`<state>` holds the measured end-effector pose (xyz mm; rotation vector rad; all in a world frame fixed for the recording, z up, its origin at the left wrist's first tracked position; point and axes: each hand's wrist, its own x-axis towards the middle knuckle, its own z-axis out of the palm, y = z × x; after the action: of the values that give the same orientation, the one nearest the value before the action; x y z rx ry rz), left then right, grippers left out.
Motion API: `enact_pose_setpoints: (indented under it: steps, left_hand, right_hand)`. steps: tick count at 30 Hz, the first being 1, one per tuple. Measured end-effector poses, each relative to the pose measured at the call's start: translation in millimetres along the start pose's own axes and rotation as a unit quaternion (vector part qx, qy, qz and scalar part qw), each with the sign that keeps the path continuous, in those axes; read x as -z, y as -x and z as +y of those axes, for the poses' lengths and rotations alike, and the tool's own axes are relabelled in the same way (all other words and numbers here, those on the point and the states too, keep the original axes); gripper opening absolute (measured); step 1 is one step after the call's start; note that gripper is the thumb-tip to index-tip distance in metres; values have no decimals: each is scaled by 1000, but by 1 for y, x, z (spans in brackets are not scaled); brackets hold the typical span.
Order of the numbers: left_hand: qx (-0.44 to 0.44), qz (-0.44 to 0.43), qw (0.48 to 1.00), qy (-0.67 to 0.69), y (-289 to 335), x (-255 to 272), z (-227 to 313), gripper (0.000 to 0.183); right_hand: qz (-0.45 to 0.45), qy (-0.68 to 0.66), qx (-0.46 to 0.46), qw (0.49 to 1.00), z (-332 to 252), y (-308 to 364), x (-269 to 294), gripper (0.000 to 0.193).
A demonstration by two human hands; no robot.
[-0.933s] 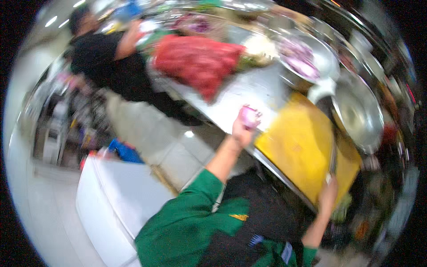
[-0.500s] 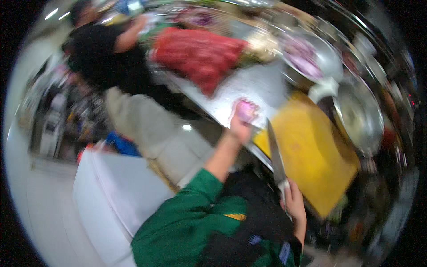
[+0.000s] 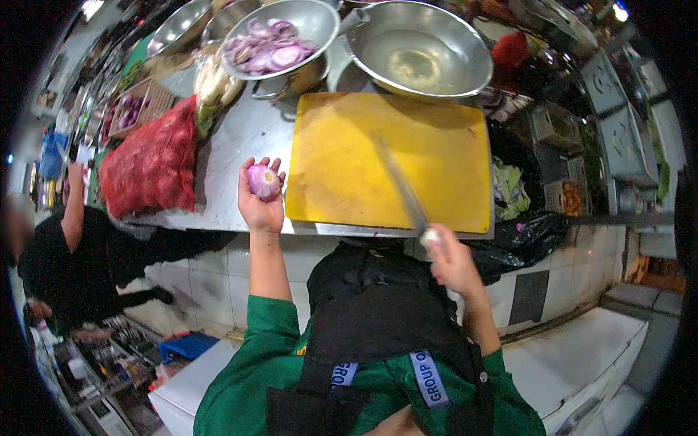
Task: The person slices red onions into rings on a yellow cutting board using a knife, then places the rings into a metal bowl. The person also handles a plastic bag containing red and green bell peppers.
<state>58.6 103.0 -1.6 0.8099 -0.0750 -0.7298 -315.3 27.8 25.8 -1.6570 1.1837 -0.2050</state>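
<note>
A peeled red onion point(image 3: 263, 182) rests in the upturned palm of my left hand point(image 3: 260, 214), its fingers curled around the sides, left of the yellow cutting board point(image 3: 342, 160). My right hand point(image 3: 454, 265) grips the pale handle of a knife point(image 3: 402, 185) at the board's near edge. The blade, smeared by motion, points away over the board. Behind the board, a metal bowl point(image 3: 326, 22) holds sliced red onion point(image 3: 273, 51). Beside it stands a wide metal bowl point(image 3: 476, 54) with clear liquid in it.
A red mesh sack point(image 3: 149, 163) of onions lies left on the metal table point(image 3: 229, 149). A crate point(image 3: 156, 102) of red onions stands behind it. Right of the board are a black bag point(image 3: 520, 243) and leafy scraps point(image 3: 509, 189). Another person point(image 3: 73, 243) works at far left.
My view has swung round to face the cutting board squarely, and the blur has lessened. The onion stays in my left hand and the knife in my right; the knife now reaches over the board.
</note>
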Motion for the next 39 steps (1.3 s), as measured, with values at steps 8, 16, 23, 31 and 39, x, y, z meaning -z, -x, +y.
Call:
enact_pose_setpoints:
  steps: [8, 16, 23, 31, 39]
  left_hand:
    - [40, -67, 996, -35, -5, -20, -9, 32]
    - [77, -29, 987, -136, -8, -35, -70, 24]
    - [-116, -120, 925, -342, -18, -45, -128, 15]
    - [-172, -48, 935, -306, -2, -35, -134, 15]
    - [-240, -6, 911, -336, 1, -32, -142, 16]
  right_hand:
    - [204, -237, -126, 941, 30, -27, 64, 29]
    - [120, -246, -81, 959, 12, 12, 62, 39]
    - [-45, 49, -16, 998, -30, -17, 14, 39]
    - [-92, 124, 40, 987, -45, -49, -17, 36]
    - [-109, 131, 70, 983, -74, -55, -31, 35]
